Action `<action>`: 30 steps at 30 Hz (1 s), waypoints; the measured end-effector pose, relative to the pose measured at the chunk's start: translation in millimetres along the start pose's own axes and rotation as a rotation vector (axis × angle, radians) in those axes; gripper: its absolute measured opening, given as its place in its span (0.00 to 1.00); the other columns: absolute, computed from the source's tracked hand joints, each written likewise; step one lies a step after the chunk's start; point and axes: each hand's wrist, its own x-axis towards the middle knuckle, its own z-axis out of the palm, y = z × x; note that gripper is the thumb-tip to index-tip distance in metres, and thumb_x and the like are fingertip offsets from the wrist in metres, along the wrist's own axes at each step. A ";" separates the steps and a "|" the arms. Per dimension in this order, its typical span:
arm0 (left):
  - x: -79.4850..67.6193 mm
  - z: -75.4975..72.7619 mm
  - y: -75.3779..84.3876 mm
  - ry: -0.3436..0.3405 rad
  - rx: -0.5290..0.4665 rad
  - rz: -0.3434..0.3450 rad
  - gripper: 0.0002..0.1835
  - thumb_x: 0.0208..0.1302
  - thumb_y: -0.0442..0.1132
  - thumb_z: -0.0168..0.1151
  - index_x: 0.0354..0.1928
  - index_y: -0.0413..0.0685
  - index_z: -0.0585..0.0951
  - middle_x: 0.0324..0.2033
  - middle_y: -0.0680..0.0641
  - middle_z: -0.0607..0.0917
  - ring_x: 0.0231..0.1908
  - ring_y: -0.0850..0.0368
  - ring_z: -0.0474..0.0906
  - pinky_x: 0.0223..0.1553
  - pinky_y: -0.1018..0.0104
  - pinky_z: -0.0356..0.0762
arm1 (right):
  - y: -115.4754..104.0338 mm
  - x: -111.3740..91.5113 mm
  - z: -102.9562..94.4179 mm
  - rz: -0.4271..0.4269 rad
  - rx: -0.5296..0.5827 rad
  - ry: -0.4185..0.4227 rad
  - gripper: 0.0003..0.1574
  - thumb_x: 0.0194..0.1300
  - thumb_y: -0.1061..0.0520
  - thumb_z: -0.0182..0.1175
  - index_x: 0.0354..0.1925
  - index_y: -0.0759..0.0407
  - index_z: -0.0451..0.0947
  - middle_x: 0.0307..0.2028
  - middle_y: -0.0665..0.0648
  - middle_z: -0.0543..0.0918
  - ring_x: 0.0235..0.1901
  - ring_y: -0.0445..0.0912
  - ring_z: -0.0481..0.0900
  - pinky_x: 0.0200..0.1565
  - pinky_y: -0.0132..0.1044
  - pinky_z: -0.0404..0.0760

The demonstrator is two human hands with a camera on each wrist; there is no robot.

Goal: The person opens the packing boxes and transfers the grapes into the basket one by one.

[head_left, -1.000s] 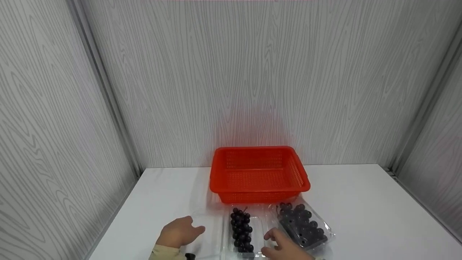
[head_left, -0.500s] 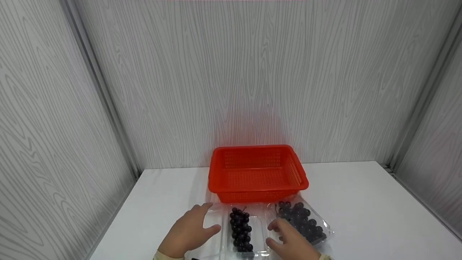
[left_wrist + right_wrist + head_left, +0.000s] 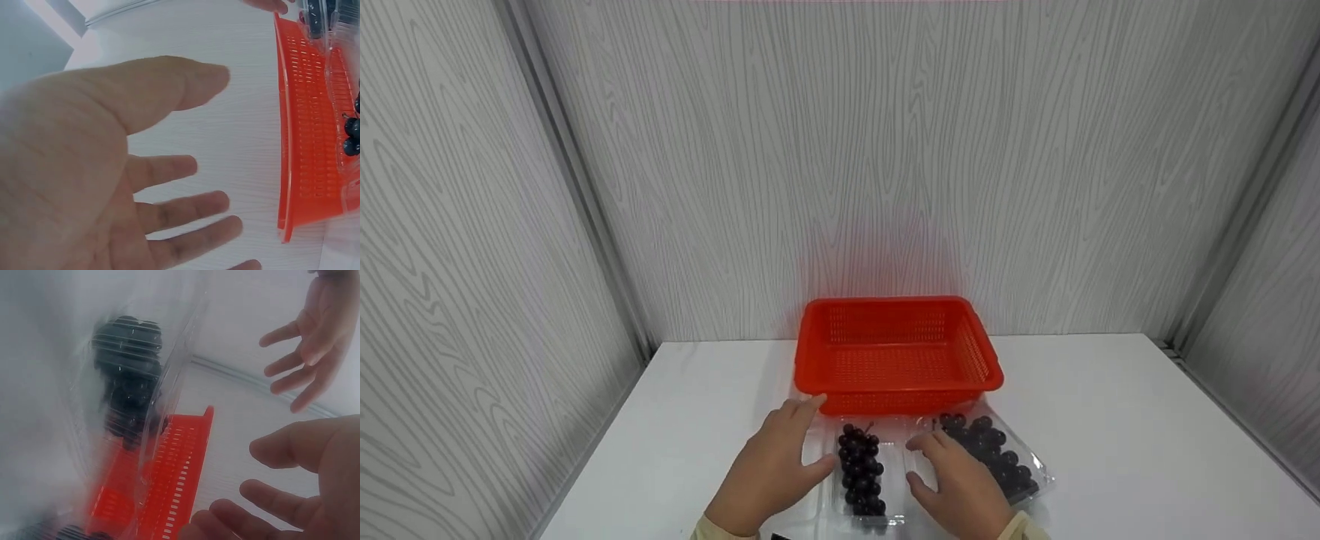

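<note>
A dark grape bunch (image 3: pixel 859 476) lies lengthwise in a clear plastic box (image 3: pixel 894 469), with its stem toward the basket. To the left of this box is my left hand (image 3: pixel 772 469), fingers extended and thumb apart. Over the box's right side hovers my right hand (image 3: pixel 960 484), its fingers slightly bent and thumb spread. Neither hand holds anything; bare palms show in the left wrist view (image 3: pixel 101 169) and for the right hand (image 3: pixel 304 489) in its own view. Partly behind the right hand, more grapes (image 3: pixel 990 442) sit under clear plastic (image 3: pixel 1039 469).
A red slotted basket (image 3: pixel 900 394) stands just beyond the boxes, holding nothing inside. White tabletop (image 3: pixel 1110 435) extends on both sides. Grey wood-grain panels (image 3: pixel 885 150) enclose the back and sides.
My left hand has moved forward and right toward the grape box, its fingers reaching farther out. My right hand has shifted slightly forward. The grapes and basket stay put.
</note>
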 end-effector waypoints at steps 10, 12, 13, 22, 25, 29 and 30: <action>10.4 21.2 -26.7 0.028 0.015 0.026 0.31 0.57 0.52 0.65 0.62 0.49 0.72 0.52 0.49 0.78 0.52 0.51 0.75 0.51 0.51 0.75 | -6.8 24.4 -1.1 -0.070 0.084 -0.148 0.17 0.58 0.48 0.65 0.45 0.45 0.73 0.39 0.45 0.79 0.38 0.44 0.79 0.42 0.43 0.81; 13.5 26.7 -35.6 0.043 0.001 0.001 0.28 0.58 0.50 0.64 0.59 0.47 0.75 0.49 0.48 0.80 0.50 0.51 0.77 0.50 0.51 0.76 | -7.9 30.0 -0.2 -0.050 0.124 -0.205 0.18 0.58 0.48 0.66 0.46 0.45 0.73 0.39 0.46 0.79 0.39 0.45 0.79 0.43 0.45 0.81; 14.3 29.3 -39.2 0.039 -0.008 -0.019 0.27 0.58 0.50 0.64 0.58 0.47 0.75 0.49 0.48 0.80 0.50 0.51 0.77 0.50 0.50 0.76 | -8.2 33.0 0.8 -0.047 0.138 -0.226 0.18 0.58 0.48 0.66 0.46 0.46 0.74 0.39 0.47 0.80 0.40 0.46 0.79 0.44 0.46 0.81; 15.8 46.8 -49.9 -0.166 -0.112 -0.181 0.38 0.53 0.59 0.66 0.60 0.42 0.73 0.57 0.36 0.75 0.57 0.39 0.72 0.53 0.39 0.70 | -8.9 56.5 19.7 -0.080 0.168 -0.318 0.22 0.56 0.50 0.67 0.47 0.56 0.76 0.42 0.55 0.81 0.41 0.49 0.79 0.42 0.44 0.79; 15.8 49.5 -48.6 -0.191 -0.116 -0.197 0.38 0.52 0.59 0.66 0.60 0.41 0.73 0.56 0.36 0.75 0.55 0.39 0.73 0.52 0.39 0.71 | -9.5 59.9 27.6 -0.082 0.109 -0.325 0.24 0.55 0.50 0.67 0.48 0.57 0.76 0.41 0.55 0.82 0.41 0.49 0.80 0.43 0.45 0.79; 14.7 53.9 -43.6 -0.215 -0.099 -0.180 0.37 0.52 0.57 0.67 0.59 0.41 0.74 0.53 0.37 0.76 0.50 0.41 0.76 0.50 0.42 0.73 | -10.6 61.3 36.3 -0.079 -0.012 -0.333 0.25 0.55 0.47 0.67 0.48 0.56 0.78 0.40 0.51 0.82 0.40 0.46 0.79 0.46 0.47 0.76; 14.2 55.2 -42.1 -0.222 -0.093 -0.173 0.37 0.52 0.57 0.67 0.59 0.40 0.74 0.53 0.37 0.77 0.51 0.41 0.76 0.50 0.42 0.74 | -10.7 61.2 38.1 -0.077 -0.028 -0.338 0.24 0.55 0.47 0.67 0.48 0.55 0.78 0.39 0.50 0.82 0.40 0.45 0.79 0.46 0.47 0.75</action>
